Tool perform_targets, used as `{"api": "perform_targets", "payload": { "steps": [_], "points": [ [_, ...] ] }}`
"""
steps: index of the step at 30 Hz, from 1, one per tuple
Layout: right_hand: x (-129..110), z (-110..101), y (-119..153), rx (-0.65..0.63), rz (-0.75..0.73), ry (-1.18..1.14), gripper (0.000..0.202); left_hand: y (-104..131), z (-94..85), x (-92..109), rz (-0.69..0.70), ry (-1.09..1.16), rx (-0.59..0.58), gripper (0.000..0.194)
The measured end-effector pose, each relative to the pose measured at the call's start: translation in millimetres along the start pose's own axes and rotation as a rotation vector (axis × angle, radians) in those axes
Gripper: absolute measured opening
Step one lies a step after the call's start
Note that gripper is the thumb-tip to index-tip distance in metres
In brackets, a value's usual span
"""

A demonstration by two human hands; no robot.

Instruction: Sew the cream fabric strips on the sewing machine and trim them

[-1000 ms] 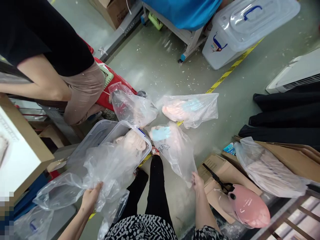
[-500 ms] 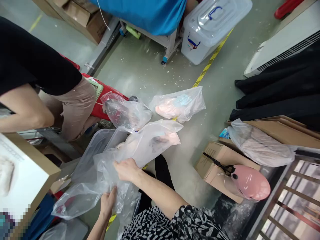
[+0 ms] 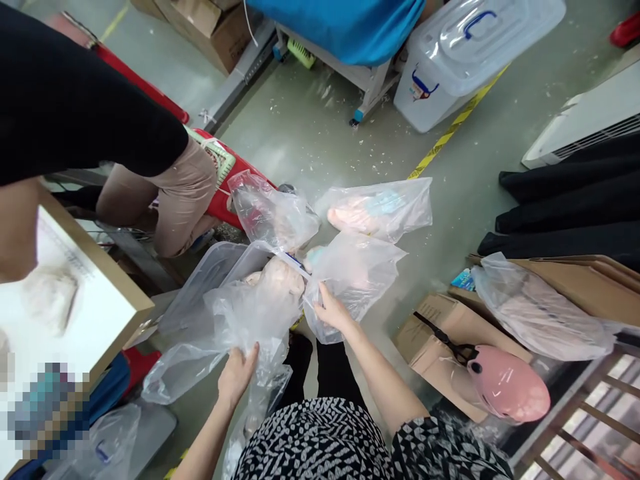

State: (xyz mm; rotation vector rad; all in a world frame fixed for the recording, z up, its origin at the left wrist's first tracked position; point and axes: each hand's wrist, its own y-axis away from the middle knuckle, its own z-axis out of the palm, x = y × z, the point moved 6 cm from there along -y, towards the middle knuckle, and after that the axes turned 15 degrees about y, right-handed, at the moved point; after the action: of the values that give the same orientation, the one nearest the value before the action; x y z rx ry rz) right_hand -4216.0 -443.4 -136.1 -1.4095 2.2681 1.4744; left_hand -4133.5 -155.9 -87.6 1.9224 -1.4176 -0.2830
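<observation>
Clear bag, one (image 3: pixel 370 267), pale pink and light-blue contents: just beside the end of the tub; the right hand (image 3: pixel 333 310) pinches its plastic, fingers drawn in. Plastic sheeting, one heap (image 3: pixel 240 313): draped over the tub, gathered between thumb and fingers of the left hand (image 3: pixel 237 377). Translucent tub, one (image 3: pixel 200 287), holding pale soft goods (image 3: pixel 280 273). Floor (image 3: pixel 280 127): grey-green, speckled with white scraps, crossed by yellow-and-black tape (image 3: pixel 457 123). Further filled bags, three: two on the floor beyond (image 3: pixel 273 217) (image 3: pixel 380 207), one at right near the cardboard (image 3: pixel 540 310). Lidded bin, one (image 3: pixel 480 60), with blue handles. Pink helmet, one (image 3: pixel 513 383), on a carton (image 3: pixel 480 330). White-topped table, one (image 3: pixel 115 313), at left. Co-worker, one (image 3: pixel 170 193), black top, tan trousers. Blue cloth, one (image 3: pixel 345 27), at the back.
</observation>
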Motion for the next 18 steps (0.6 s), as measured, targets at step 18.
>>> {"api": "perform_targets", "payload": {
  "steps": [18],
  "points": [
    [23, 11, -4, 0.157, 0.154, -0.162, 0.017, 19, 2.4, 8, -0.165, 0.001, -0.032, 0.049]
  ]
}}
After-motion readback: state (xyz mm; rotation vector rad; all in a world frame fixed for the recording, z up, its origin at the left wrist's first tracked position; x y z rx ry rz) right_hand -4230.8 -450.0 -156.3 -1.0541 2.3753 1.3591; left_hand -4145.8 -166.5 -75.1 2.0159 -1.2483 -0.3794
